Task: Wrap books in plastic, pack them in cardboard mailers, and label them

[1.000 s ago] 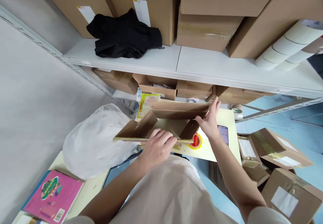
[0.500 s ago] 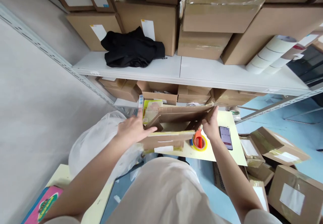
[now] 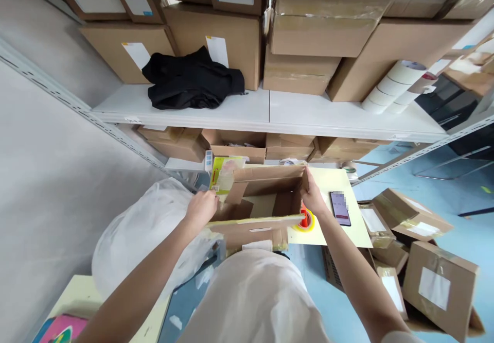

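Note:
An open cardboard box [image 3: 257, 224] stands in front of me at the near edge of the pale yellow table [image 3: 328, 178], its inside facing up. My left hand [image 3: 203, 208] is closed at the box's left side, fingers curled over the edge. On the opposite side, my right hand [image 3: 312, 193] grips the right wall near its far corner, with the thumb along the top. Partly behind the box's right end lies an orange tape dispenser with a yellow roll [image 3: 306, 220]. Beyond the left corner is a yellow-green packet [image 3: 223, 174].
A phone [image 3: 340, 209] lies on the table at right. White plastic sheeting [image 3: 135, 235] bulges at left. Several taped boxes [image 3: 436, 281] are piled on the floor at right. Ahead, a metal shelf [image 3: 254, 114] carries boxes, a black garment [image 3: 193, 80] and label rolls [image 3: 393, 85].
The box has opened out wider and squarer. My left hand has gone from spread fingers to closed on its left edge. My right hand has shifted slightly left with the box.

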A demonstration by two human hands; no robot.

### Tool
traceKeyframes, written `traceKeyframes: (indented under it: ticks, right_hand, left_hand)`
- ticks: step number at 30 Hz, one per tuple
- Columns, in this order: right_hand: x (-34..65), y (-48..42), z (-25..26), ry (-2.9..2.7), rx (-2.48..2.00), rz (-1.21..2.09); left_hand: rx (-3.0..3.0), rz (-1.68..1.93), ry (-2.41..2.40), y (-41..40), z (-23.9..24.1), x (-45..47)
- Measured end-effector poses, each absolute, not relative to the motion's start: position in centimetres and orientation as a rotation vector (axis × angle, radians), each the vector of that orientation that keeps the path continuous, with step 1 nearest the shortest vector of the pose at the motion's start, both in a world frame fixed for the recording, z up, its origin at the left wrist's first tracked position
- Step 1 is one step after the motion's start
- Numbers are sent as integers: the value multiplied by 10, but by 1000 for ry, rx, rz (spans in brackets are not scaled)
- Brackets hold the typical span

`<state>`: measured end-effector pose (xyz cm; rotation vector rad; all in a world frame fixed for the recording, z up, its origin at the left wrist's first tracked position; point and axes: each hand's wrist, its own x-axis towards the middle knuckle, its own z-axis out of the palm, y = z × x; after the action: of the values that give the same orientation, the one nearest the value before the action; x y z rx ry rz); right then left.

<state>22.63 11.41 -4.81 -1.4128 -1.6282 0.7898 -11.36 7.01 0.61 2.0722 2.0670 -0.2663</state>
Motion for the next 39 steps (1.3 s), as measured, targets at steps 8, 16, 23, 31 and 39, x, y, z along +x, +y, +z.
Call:
traceKeyframes:
  ticks: [8,16,23,31,39]
  right_hand:
    - [221,121,-55,-1809,-1310,874]
    - [235,102,-79,-1912,-1368,817]
    - [264,89,-80,-2063,-1317,1087]
    - [290,43,-59,-2067,-1289,1190]
    - [262,54,-85,-1783,-1561,1079]
  left_hand:
    - [1875,-5,2168,93,-2,-95]
    - [1822,482,1730,53,-42,-103]
    - [1877,157,1349,58,-56,-131]
    - [1525,383,1268,58,-60,-152]
    - [1681,716,1612,55,-90,-129]
